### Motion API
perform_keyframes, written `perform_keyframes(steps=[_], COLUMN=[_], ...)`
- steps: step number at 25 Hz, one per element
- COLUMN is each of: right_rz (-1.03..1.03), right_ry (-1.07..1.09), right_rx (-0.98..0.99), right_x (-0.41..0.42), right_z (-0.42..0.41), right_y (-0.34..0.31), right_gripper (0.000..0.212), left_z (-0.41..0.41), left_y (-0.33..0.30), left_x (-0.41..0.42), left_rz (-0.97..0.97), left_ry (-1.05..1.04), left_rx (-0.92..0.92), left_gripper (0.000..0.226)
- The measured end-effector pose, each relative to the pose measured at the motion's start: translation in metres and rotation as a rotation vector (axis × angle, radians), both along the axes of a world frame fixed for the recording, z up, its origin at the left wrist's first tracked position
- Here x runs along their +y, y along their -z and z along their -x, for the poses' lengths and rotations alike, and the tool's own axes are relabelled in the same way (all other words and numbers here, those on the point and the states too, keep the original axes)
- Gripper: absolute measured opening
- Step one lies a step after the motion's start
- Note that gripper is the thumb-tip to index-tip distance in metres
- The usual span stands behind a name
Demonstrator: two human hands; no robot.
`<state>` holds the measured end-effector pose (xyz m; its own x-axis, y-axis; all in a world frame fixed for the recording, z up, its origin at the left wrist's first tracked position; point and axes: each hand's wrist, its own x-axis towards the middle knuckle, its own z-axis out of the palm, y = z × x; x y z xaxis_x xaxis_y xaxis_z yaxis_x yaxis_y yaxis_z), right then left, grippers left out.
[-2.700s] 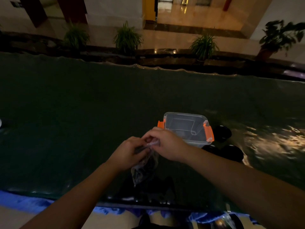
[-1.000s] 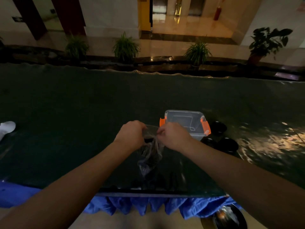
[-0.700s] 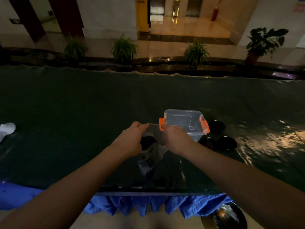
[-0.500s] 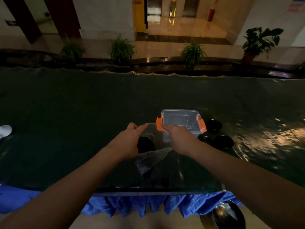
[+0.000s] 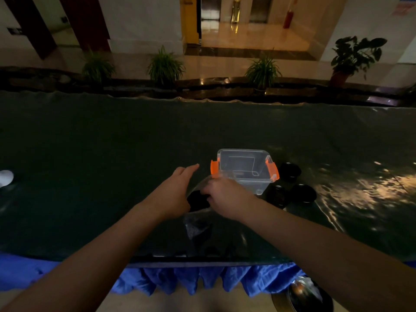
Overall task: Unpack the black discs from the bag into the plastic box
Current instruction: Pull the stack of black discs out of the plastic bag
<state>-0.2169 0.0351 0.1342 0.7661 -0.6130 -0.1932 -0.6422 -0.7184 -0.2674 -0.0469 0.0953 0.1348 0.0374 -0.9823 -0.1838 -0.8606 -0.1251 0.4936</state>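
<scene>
A clear plastic box (image 5: pixel 244 171) with orange latches stands open on the dark table, with no disc visible inside. Just in front of it, a crumpled clear bag (image 5: pixel 198 224) hangs between my hands. My left hand (image 5: pixel 174 191) holds the bag's left edge with its forefinger stretched out. My right hand (image 5: pixel 225 197) has its fingers in the bag's mouth, closed on a black disc (image 5: pixel 197 199). Three more black discs lie right of the box: one (image 5: pixel 290 172) farther back, two (image 5: pixel 302 193) (image 5: pixel 278 195) nearer.
The table (image 5: pixel 112 154) has a glossy dark cover and a blue skirt (image 5: pixel 180 280) along its near edge. A white object (image 5: pixel 5 177) lies at the far left. Potted plants (image 5: pixel 165 66) stand beyond the far edge. A dark round container (image 5: pixel 308 296) sits on the floor at lower right.
My hands pulled the bag's mouth apart. The right hand then went into the opening and closed on a black disc, while the left hand's forefinger stretched out.
</scene>
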Motion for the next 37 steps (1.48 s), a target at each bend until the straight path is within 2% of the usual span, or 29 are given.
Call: perform_keyframes(steps=[4, 7, 9, 11, 13, 15, 16, 18, 21, 26, 28, 32, 37], right_rz=[-0.056, -0.113, -0.095, -0.073, -0.055, -0.044, -0.051, -0.077, -0.140, -0.262, -0.379, -0.619, -0.671], right_ry=[0.063, 0.081, 0.076, 0.082, 0.083, 0.100, 0.122, 0.184, 0.269, 0.378, 0.452, 0.537, 0.592], right_rx=[0.022, 0.019, 0.037, 0.045, 0.047, 0.037, 0.032, 0.031, 0.036, -0.108, -0.216, -0.358, -0.466], right_x=[-0.006, -0.013, -0.016, -0.020, -0.023, -0.026, -0.027, -0.030, -0.033, -0.032, -0.031, -0.024, -0.021], right_z=[-0.007, -0.007, -0.004, 0.001, 0.010, 0.021, 0.027, 0.038, 0.059, 0.088, 0.096, 0.104, 0.105], right_y=[0.006, 0.009, 0.016, 0.022, 0.028, 0.034, 0.037, 0.046, 0.057, 0.076, 0.085, 0.107, 0.139], right_gripper=[0.037, 0.053, 0.066, 0.080, 0.092, 0.102, 0.106, 0.111, 0.108, 0.092, 0.084, 0.072, 0.055], left_z=[-0.011, -0.028, -0.044, -0.059, -0.062, -0.051, -0.042, -0.025, -0.003, 0.023, 0.027, 0.034, 0.048], left_y=[0.011, 0.029, 0.050, 0.083, 0.111, 0.130, 0.137, 0.152, 0.166, 0.176, 0.176, 0.177, 0.174], left_x=[0.001, -0.001, -0.004, -0.006, -0.007, -0.010, -0.013, -0.023, -0.035, -0.053, -0.061, -0.072, -0.073], left_rz=[0.059, 0.144, 0.153, 0.019, -0.150, -0.226, -0.220, -0.133, -0.027, 0.031, 0.034, -0.105, -0.139], left_ry=[-0.051, -0.189, -0.264, -0.223, -0.134, -0.059, -0.029, -0.031, -0.087, 0.004, 0.027, 0.084, 0.092], left_rx=[0.133, 0.383, 0.392, 0.220, 0.091, 0.104, 0.147, 0.268, 0.420, 0.494, 0.449, 0.296, 0.232], left_gripper=[0.106, 0.065, 0.046, 0.062, 0.093, 0.126, 0.135, 0.135, 0.114, 0.103, 0.103, 0.106, 0.112])
